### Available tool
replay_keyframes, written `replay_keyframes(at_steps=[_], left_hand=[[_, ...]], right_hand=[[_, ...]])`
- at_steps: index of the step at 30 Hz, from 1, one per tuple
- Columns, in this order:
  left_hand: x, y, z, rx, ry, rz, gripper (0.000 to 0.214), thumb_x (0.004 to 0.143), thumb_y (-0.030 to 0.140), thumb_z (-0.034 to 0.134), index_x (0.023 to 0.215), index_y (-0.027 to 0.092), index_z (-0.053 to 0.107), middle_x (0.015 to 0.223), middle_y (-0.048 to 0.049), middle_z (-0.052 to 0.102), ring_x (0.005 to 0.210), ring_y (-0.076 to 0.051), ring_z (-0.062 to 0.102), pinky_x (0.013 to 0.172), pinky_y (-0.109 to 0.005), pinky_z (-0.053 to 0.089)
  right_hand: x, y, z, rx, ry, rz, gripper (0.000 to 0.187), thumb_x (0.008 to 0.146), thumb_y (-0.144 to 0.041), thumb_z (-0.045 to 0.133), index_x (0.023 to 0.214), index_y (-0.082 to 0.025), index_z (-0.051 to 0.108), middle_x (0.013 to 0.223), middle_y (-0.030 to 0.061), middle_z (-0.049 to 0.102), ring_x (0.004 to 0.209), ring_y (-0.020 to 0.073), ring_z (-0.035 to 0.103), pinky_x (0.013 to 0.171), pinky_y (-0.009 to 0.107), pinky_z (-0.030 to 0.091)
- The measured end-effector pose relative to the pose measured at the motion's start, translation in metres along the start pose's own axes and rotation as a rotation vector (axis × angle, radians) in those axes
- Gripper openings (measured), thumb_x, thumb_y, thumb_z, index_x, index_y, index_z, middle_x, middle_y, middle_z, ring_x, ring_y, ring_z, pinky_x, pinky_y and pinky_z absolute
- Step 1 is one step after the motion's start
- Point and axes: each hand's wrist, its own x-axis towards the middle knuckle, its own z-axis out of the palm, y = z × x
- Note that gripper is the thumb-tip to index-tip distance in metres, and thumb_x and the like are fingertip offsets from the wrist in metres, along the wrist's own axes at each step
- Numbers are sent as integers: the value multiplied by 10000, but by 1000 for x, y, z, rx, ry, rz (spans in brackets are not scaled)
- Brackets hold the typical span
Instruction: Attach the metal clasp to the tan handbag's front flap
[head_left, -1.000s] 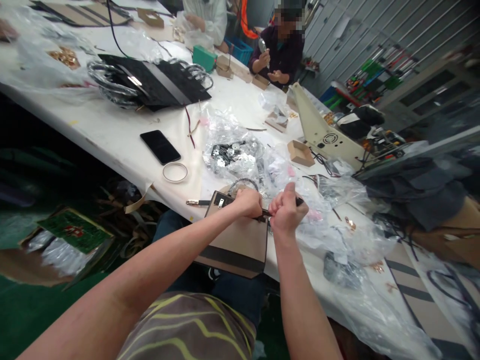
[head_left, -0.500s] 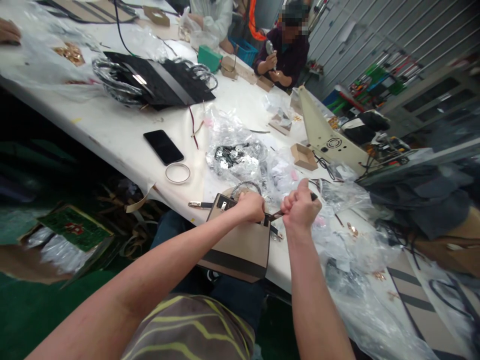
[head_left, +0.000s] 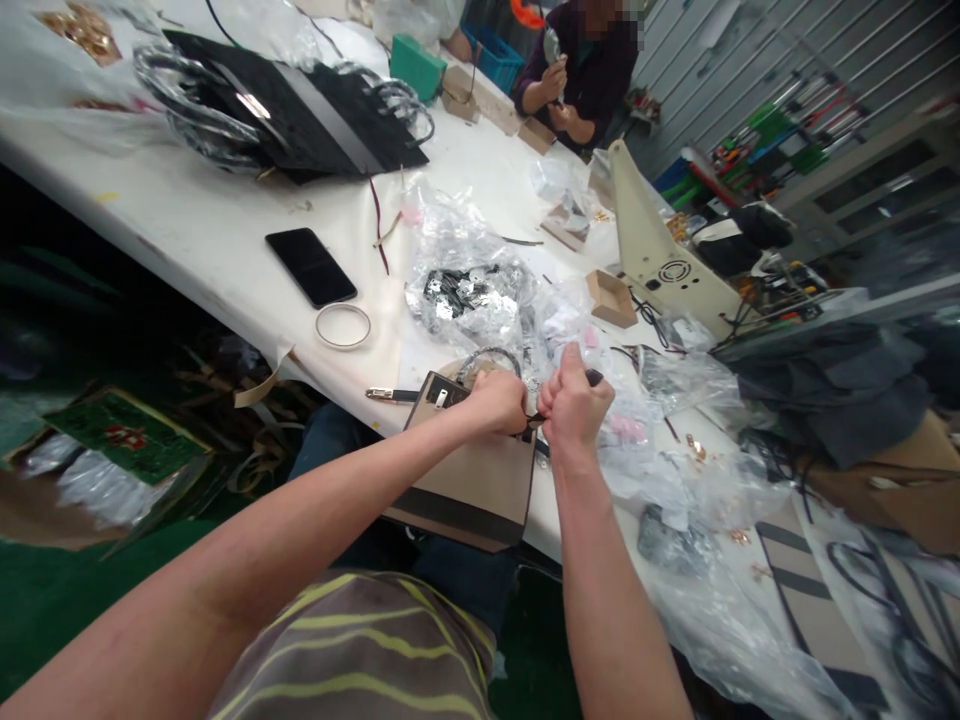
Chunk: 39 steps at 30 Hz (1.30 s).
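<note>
A small tan handbag (head_left: 472,480) with a dark band lies at the near edge of the white table (head_left: 210,240), partly hanging over it. My left hand (head_left: 496,402) is closed on the bag's top edge, next to its wire handle (head_left: 487,355). My right hand (head_left: 574,408) is a fist round a dark-handled tool (head_left: 592,377), with its tip pressed at the bag's top beside my left hand. The tool's tip is hidden between the two hands.
A black phone (head_left: 310,266), a metal ring (head_left: 343,325) and a metal strap piece (head_left: 390,395) lie left of the bag. Crumpled plastic bags of hardware (head_left: 465,290) sit behind it. A small cardboard box (head_left: 611,298), black bags (head_left: 300,120) and a seated person (head_left: 577,70) are farther back.
My right fist had drawn away to the right and has come back against my left hand. The camera view shifted slightly down and left.
</note>
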Motion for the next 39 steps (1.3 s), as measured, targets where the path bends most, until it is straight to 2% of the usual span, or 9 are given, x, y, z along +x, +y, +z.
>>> replay_keyframes(at_steps=[5, 10, 24, 26, 29, 31, 33, 36, 39], left_hand=[[1, -2, -7, 14, -59, 48, 334, 778, 157, 784, 1097, 239, 844, 1312, -120, 816, 1320, -349, 697, 1213, -458, 493], [0, -1, -7, 31, -43, 31, 389, 761, 141, 784, 1127, 247, 859, 1276, -112, 832, 1273, -334, 725, 1187, -417, 515], [-2, 0, -3, -5, -5, 23, 365, 798, 180, 785, 1158, 204, 843, 1341, -178, 779, 1352, -363, 672, 1242, -471, 456], [-2, 1, -2, 1, 0, 21, 332, 806, 179, 780, 1131, 203, 847, 1318, -181, 786, 1342, -371, 679, 1238, -488, 458], [-3, -2, -1, 1, 23, 35, 323, 805, 156, 768, 1111, 219, 851, 1281, -149, 805, 1304, -361, 696, 1203, -486, 484], [-3, -6, 1, -8, 43, 60, 330, 791, 147, 773, 1099, 233, 855, 1251, -122, 816, 1275, -351, 704, 1167, -469, 504], [-1, -9, 4, -14, 68, 73, 330, 774, 129, 776, 1078, 224, 861, 1188, -119, 827, 1230, -353, 717, 1136, -469, 517], [1, -11, 10, -14, 110, 82, 322, 779, 104, 757, 1066, 201, 866, 1107, -123, 832, 1151, -348, 739, 1101, -482, 530], [-2, -10, 15, 6, 157, 110, 324, 811, 124, 747, 1101, 215, 859, 1153, -110, 819, 1138, -325, 737, 1065, -462, 546]], right_hand=[[-34, 2, -13, 2, 44, -252, 650, 998, -594, 759, 567, -250, 415, 493, -82, 351, 393, 89, 358, 403, 292, 267], [-34, -8, -23, 153, 42, -216, 681, 995, -603, 765, 574, -246, 366, 501, -93, 304, 392, 81, 284, 380, 275, 217], [-48, 7, -10, -99, 84, -321, 641, 1030, -587, 722, 569, -244, 439, 519, -60, 396, 439, 105, 422, 452, 296, 359], [-33, 3, -16, -64, 60, -228, 668, 982, -652, 753, 572, -248, 414, 509, -73, 369, 422, 94, 383, 418, 278, 320], [5, -1, -45, 7, -19, 111, 736, 867, -787, 788, 604, -276, 328, 491, -120, 263, 391, 68, 215, 346, 257, 163], [30, 4, -75, -152, -83, 255, 754, 839, -872, 733, 629, -296, 292, 494, -135, 226, 402, 69, 171, 339, 251, 127], [45, 15, -102, -431, -150, 253, 724, 856, -913, 647, 627, -305, 329, 494, -110, 283, 405, 92, 234, 343, 264, 197], [47, 34, -121, -650, -185, 126, 604, 835, -822, 737, 723, -242, 614, 645, 27, 581, 578, 201, 545, 501, 340, 490], [32, 44, -118, -757, -168, -146, 577, 864, -675, 785, 1188, -198, 759, 1172, 174, 722, 1110, 363, 670, 982, 518, 604]])
